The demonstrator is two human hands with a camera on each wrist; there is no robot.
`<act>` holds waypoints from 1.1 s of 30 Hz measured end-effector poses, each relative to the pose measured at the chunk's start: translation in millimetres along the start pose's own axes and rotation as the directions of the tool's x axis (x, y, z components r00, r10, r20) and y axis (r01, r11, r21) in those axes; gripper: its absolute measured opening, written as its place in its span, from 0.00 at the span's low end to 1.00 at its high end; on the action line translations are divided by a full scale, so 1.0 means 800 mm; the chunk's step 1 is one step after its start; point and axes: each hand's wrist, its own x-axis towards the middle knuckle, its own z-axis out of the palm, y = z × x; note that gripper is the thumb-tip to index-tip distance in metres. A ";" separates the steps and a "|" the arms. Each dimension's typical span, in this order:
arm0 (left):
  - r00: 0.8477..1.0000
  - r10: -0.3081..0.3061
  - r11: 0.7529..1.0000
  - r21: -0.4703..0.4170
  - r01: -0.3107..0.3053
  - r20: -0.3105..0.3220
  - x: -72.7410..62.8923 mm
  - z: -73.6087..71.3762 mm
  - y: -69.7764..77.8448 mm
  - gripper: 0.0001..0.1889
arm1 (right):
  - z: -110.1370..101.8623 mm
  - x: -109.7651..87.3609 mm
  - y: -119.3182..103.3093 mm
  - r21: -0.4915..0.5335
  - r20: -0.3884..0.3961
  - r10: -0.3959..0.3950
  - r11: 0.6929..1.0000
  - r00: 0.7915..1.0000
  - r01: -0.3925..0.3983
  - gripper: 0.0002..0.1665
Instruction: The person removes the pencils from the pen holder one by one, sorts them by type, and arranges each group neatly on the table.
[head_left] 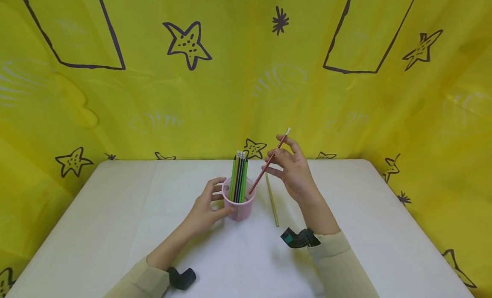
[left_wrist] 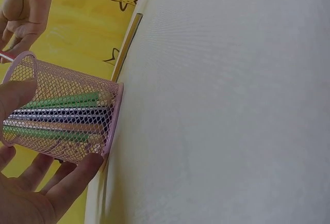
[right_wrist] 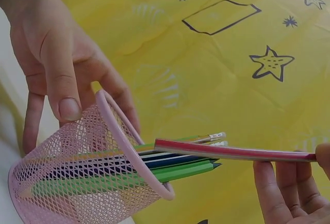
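Observation:
Standing on the white table point(head_left: 96, 238), a pink mesh pencil cup point(head_left: 244, 212) has my left hand point(head_left: 203, 210) holding its side, thumb in front and fingers around the far side. Several pencils point(head_left: 239, 178), green, dark and orange, stand in the cup, some with white erasers up. My right hand point(head_left: 297, 174) pinches a red pencil point(right_wrist: 232, 152) between thumb and fingers, slanted, eraser end up. Its lower end overlaps the cup's mouth in the head view. In the right wrist view that end is beside the cup's rim, over the pencils' upper ends.
A gold pencil point(head_left: 272, 200) lies on the table just right of the cup, below my right hand. Behind the table's far edge hangs a yellow curtain point(head_left: 230, 97) with drawn stars and fish bones. Each wrist wears a black camera mount point(head_left: 301, 238).

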 end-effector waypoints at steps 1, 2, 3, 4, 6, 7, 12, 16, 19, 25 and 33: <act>1.000 -0.001 1.000 -0.001 0.001 0.001 0.000 0.000 0.000 0.42 | 0.000 0.000 -0.001 0.012 -0.004 0.001 1.000 1.000 -0.001 0.27; 1.000 -0.001 1.000 -0.001 0.001 0.003 0.000 0.000 -0.001 0.42 | 0.000 0.000 -0.001 0.026 -0.006 0.001 1.000 1.000 -0.001 0.27; 1.000 -0.001 1.000 -0.002 0.001 0.002 0.000 0.000 -0.001 0.42 | 0.000 0.000 -0.002 0.033 -0.007 0.002 0.999 1.000 -0.001 0.28; 1.000 -0.002 1.000 -0.002 0.002 0.000 0.000 0.000 -0.001 0.42 | -0.001 0.000 -0.002 0.041 -0.006 0.000 0.999 1.000 0.000 0.29; 1.000 -0.001 1.000 -0.003 0.001 -0.003 0.001 0.000 -0.002 0.42 | -0.003 0.000 -0.003 0.052 -0.001 -0.005 0.999 1.000 0.005 0.31; 1.000 -0.003 1.000 -0.002 0.003 -0.003 0.001 0.001 -0.002 0.42 | -0.004 0.000 -0.003 0.054 0.002 -0.007 0.999 1.000 0.007 0.31; 1.000 0.001 1.000 0.002 -0.001 -0.008 0.001 0.001 -0.002 0.42 | -0.010 0.001 -0.004 0.020 0.014 -0.006 1.000 1.000 0.006 0.34; 1.000 0.001 1.000 0.004 -0.001 -0.012 0.001 0.001 0.000 0.42 | -0.013 0.002 -0.004 -0.032 -0.003 0.008 0.999 1.000 -0.008 0.32; 1.000 -0.002 1.000 0.004 0.003 -0.011 0.000 0.001 0.001 0.42 | -0.016 0.002 -0.004 -0.064 -0.027 0.021 0.998 0.999 -0.023 0.29; 1.000 -0.002 1.000 0.014 0.003 -0.011 -0.001 0.001 0.001 0.42 | -0.023 0.002 -0.007 -0.061 -0.039 0.030 0.998 0.999 -0.032 0.28; 1.000 -0.004 1.000 0.013 0.004 -0.012 0.000 0.001 -0.001 0.42 | -0.031 0.003 -0.012 -0.018 -0.042 0.036 0.999 0.998 -0.037 0.25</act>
